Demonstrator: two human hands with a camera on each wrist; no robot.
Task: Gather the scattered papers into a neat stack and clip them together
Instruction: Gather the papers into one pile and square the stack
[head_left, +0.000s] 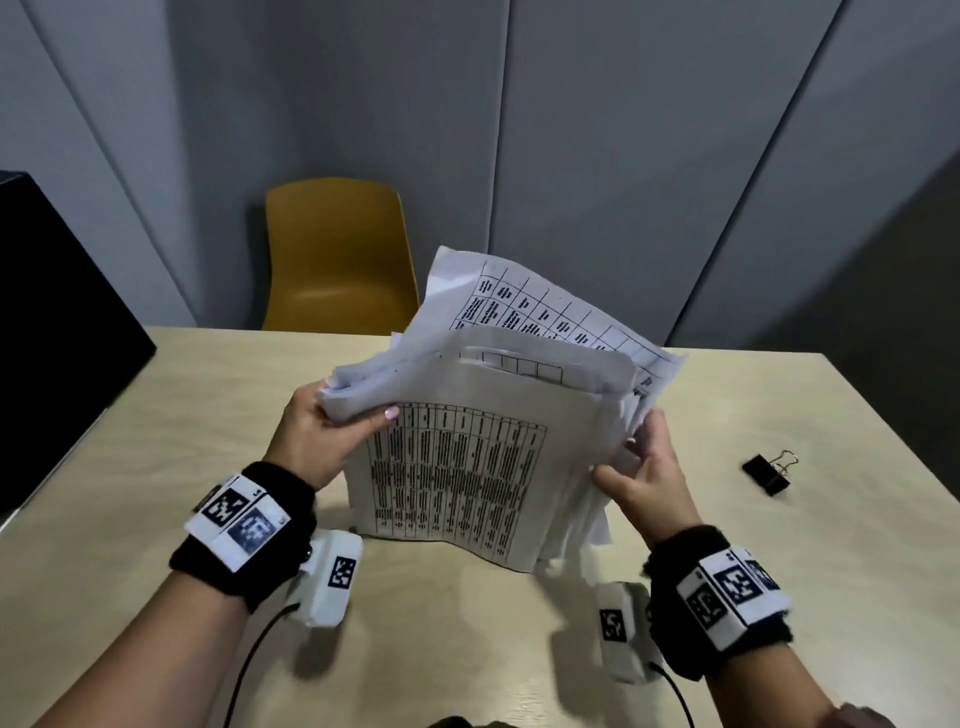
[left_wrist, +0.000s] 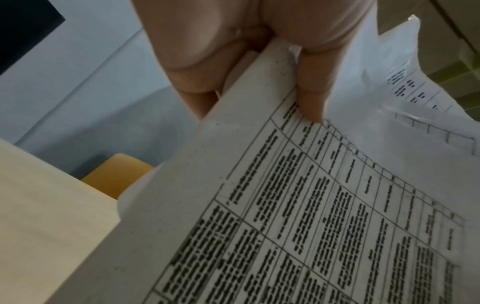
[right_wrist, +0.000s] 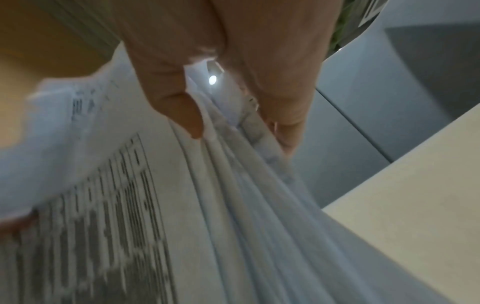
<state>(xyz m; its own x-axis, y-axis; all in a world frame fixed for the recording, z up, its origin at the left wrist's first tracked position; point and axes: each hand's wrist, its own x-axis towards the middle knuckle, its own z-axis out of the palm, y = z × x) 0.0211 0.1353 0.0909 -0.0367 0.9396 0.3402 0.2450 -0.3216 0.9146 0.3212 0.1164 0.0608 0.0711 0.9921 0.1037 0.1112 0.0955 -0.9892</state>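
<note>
Papers (head_left: 467, 467) upright on table (head_left: 156, 415), pinched at both side edges by left hand (head_left: 317, 436) and right hand (head_left: 644, 478). Light, floppy, slippery; best gripped low on edges. Binder clip (head_left: 769, 474) well apart.

The papers (head_left: 467, 467), white sheets printed with black tables, stand roughly upright on their lower edges, tops uneven and splayed, the rearmost leaning back. A black binder clip (head_left: 768, 474) with silver handles lies well apart to the papers' right.
</note>
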